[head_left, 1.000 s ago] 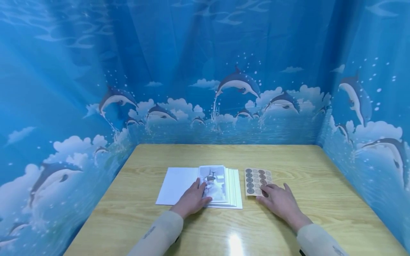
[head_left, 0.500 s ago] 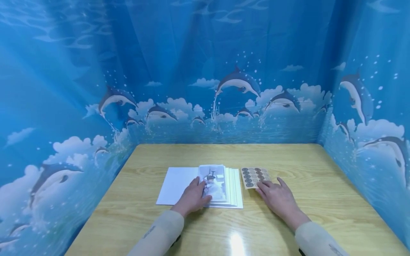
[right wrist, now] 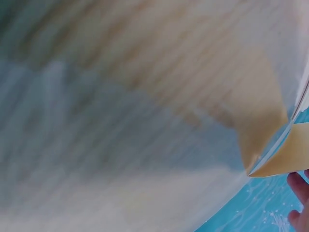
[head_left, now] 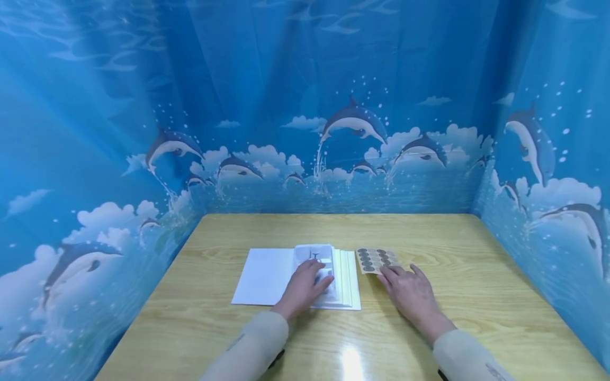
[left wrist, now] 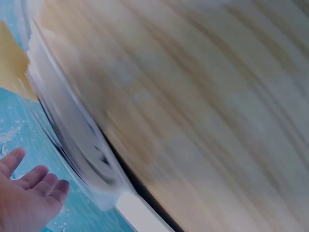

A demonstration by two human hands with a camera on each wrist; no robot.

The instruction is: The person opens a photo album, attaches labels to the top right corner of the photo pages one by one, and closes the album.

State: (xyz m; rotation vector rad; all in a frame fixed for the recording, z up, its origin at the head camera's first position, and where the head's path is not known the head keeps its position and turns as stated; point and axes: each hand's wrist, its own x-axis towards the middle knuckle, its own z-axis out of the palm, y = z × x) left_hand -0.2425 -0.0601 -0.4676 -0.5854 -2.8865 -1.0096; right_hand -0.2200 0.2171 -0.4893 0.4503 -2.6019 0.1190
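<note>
An open white album (head_left: 259, 275) lies on the table, its right-hand pages fanned in steps under a grey-and-white picture page (head_left: 328, 257). My left hand (head_left: 303, 287) reaches over that page and covers its lower part; in the left wrist view the hand (left wrist: 31, 200) has its fingers apart, with nothing in them. To the album's right, my right hand (head_left: 412, 291) pinches the near edge of a tan sheet of round stickers (head_left: 373, 259) in brown and pale tones. That sheet (right wrist: 289, 152) appears tilted up off the table in the right wrist view.
The glossy wood-grain table (head_left: 229, 344) reflects a bright light near its front. A blue dolphin-print curtain (head_left: 267, 106) hangs around the back and both sides.
My left hand has moved right from the picture's left edge to over it. The right hand has lifted and tilted the sticker sheet, shifting it slightly left toward the album.
</note>
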